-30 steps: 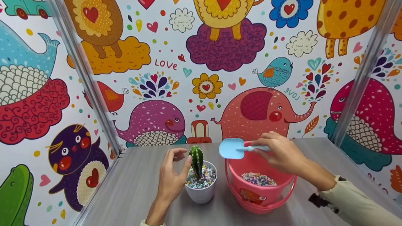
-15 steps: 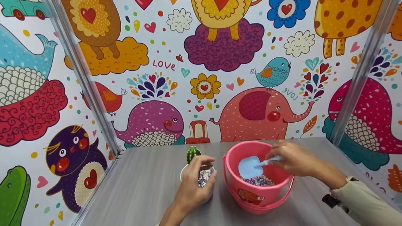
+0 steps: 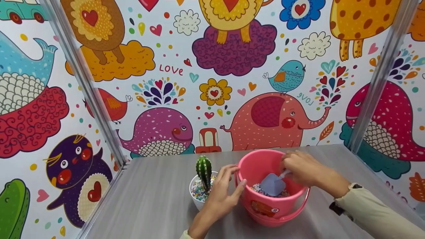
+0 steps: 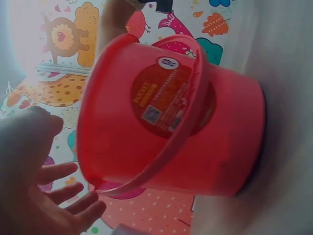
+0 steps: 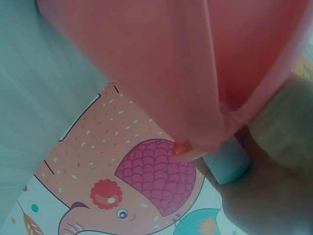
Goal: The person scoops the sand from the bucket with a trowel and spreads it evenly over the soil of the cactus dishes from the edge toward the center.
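Note:
A pink bucket [image 3: 287,207] stands on the table, small colourful beads [image 3: 257,189] at its bottom. My right hand [image 3: 307,169] reaches over its right rim and grips a light blue toy shovel by the handle. The shovel's blade [image 3: 273,184] points down into the beads. The handle's rounded end [image 5: 228,165] pokes out of the fist in the right wrist view. At the bucket's left rim is my left hand [image 3: 221,196], fingers parted and holding nothing. Partly behind that hand stands a white pot [image 3: 196,201] of similar beads with a green cactus [image 3: 203,169].
The bucket's pink carrying handle [image 4: 188,122] hangs down along its front. A grey table [image 3: 156,196] lies beneath, bounded by cartoon-printed walls [image 3: 159,46] at the back and sides. Metal corner posts [image 3: 88,83] stand left and right.
The shovel has gone from above the bucket's left rim down into the beads. My left hand has moved right, passing in front of the cactus pot to the bucket's rim.

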Tool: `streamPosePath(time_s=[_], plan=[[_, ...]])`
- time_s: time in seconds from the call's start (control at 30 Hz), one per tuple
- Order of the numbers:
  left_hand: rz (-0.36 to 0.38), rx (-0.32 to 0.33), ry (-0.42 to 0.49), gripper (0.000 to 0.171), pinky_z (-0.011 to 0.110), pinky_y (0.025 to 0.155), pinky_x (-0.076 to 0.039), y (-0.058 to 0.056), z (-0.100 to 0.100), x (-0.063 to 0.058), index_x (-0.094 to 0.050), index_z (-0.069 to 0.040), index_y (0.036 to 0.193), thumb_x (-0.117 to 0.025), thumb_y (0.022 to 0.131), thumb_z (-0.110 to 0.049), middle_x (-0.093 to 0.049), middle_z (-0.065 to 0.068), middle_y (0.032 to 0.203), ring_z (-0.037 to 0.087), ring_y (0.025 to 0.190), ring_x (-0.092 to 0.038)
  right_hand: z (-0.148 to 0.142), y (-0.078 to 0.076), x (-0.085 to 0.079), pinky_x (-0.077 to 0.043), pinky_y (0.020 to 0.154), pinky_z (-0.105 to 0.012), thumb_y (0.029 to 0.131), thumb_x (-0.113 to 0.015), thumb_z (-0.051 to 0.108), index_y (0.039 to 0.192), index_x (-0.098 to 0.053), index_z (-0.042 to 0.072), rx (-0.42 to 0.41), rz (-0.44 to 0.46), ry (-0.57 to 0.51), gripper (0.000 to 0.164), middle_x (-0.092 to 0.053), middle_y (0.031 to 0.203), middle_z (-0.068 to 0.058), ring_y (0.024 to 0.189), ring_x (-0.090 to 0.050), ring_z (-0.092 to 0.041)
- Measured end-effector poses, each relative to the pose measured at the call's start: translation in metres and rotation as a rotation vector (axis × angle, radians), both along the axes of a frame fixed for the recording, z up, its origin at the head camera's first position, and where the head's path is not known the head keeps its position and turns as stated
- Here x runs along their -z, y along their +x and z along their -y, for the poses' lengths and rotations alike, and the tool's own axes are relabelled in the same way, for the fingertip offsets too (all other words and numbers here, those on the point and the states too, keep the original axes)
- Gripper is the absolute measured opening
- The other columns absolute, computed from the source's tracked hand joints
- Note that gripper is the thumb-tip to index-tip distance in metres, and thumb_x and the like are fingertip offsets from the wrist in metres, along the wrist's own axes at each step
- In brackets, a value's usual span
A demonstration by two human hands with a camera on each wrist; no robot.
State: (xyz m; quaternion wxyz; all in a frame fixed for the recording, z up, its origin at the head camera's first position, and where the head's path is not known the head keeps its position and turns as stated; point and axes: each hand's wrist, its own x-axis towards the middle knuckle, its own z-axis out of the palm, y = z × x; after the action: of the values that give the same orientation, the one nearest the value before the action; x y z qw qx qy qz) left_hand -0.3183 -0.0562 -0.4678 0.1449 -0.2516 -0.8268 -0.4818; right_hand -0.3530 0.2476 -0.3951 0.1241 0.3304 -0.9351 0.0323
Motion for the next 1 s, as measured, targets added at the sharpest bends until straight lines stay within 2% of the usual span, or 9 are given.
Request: streamPosePath(time_s=[0.17,0.37,0.47,0.6,0.7,0.77,0.87,0.93,1.0], plan=[[0.060,-0.027,0.073,0.051,0.045,0.113,-0.057,-0.010,-0.007,0.010,-0.060,-0.010,0.147,-0.066,0.107,-0.042,-0.049,0.010,0.157,0.027,0.140,-0.059,0.011,-0.001,-0.001,-0.061,0.081,-0.050,0.079,-0.096,0.018,0.091,-0.084,0.017,0.047,0.037,0.056,0.017,-0.078,0.094,-0.004,0.092,-0.067,-0.025],[0.190,0.007,0.177,0.052,0.047,0.104,-0.062,-0.011,-0.010,0.014,-0.054,-0.016,0.151,-0.065,0.107,-0.041,-0.051,0.011,0.156,0.033,0.134,-0.065,0.022,0.000,-0.001,-0.058,0.082,-0.046,0.080,-0.095,0.017,0.095,-0.086,0.013,0.122,0.021,0.175,0.017,-0.080,0.094,-0.006,0.089,-0.066,-0.025],[0.204,0.019,0.211,0.052,0.043,0.103,-0.062,-0.011,-0.013,0.015,-0.053,-0.015,0.151,-0.065,0.107,-0.040,-0.052,0.013,0.155,0.034,0.131,-0.067,0.025,0.000,0.002,-0.058,0.080,-0.043,0.081,-0.094,0.018,0.094,-0.086,0.012,0.126,0.015,0.217,0.017,-0.080,0.087,-0.005,0.082,-0.066,-0.023],[0.198,0.027,0.257,0.051,0.036,0.099,-0.064,-0.009,-0.018,0.018,-0.054,-0.014,0.150,-0.066,0.107,-0.038,-0.052,0.014,0.156,0.033,0.129,-0.068,0.029,0.000,0.010,-0.059,0.067,-0.037,0.081,-0.094,0.015,0.090,-0.084,0.011,0.116,0.023,0.200,0.015,-0.075,0.077,-0.003,0.068,-0.061,-0.019],[0.199,0.036,0.283,0.050,0.033,0.097,-0.065,-0.009,-0.020,0.021,-0.054,-0.014,0.150,-0.066,0.107,-0.036,-0.052,0.014,0.158,0.032,0.130,-0.067,0.031,0.000,0.018,-0.056,0.058,-0.034,0.078,-0.096,0.016,0.087,-0.081,0.011,0.113,-0.037,0.208,0.018,-0.072,0.074,-0.004,0.063,-0.058,-0.019],[0.197,0.043,0.292,0.050,0.031,0.096,-0.064,-0.009,-0.021,0.022,-0.053,-0.013,0.150,-0.066,0.107,-0.036,-0.053,0.014,0.157,0.031,0.130,-0.067,0.031,-0.001,0.025,-0.054,0.060,-0.034,0.078,-0.095,0.017,0.080,-0.077,0.012,0.094,-0.121,0.240,0.019,-0.070,0.073,-0.003,0.063,-0.060,-0.021],[0.194,0.059,0.305,0.051,0.030,0.097,-0.063,-0.010,-0.022,0.023,-0.053,-0.011,0.150,-0.066,0.107,-0.035,-0.053,0.015,0.158,0.035,0.131,-0.066,0.030,-0.002,0.031,-0.054,0.070,-0.037,0.075,-0.097,0.020,0.080,-0.077,0.014,0.052,-0.183,0.246,0.021,-0.073,0.080,-0.003,0.073,-0.066,-0.023],[0.192,0.066,0.309,0.051,0.030,0.097,-0.063,-0.011,-0.022,0.023,-0.053,-0.010,0.150,-0.066,0.107,-0.035,-0.053,0.016,0.158,0.035,0.131,-0.066,0.028,-0.002,0.031,-0.053,0.078,-0.038,0.074,-0.097,0.021,0.083,-0.077,0.016,0.019,-0.183,0.241,0.022,-0.076,0.087,-0.002,0.083,-0.069,-0.023],[0.195,0.073,0.315,0.051,0.031,0.098,-0.063,-0.011,-0.022,0.023,-0.052,-0.010,0.151,-0.065,0.108,-0.034,-0.052,0.017,0.159,0.038,0.132,-0.065,0.027,-0.001,0.028,-0.052,0.082,-0.039,0.074,-0.098,0.023,0.090,-0.079,0.017,-0.001,-0.125,0.223,0.025,-0.078,0.094,-0.002,0.090,-0.070,-0.023]])
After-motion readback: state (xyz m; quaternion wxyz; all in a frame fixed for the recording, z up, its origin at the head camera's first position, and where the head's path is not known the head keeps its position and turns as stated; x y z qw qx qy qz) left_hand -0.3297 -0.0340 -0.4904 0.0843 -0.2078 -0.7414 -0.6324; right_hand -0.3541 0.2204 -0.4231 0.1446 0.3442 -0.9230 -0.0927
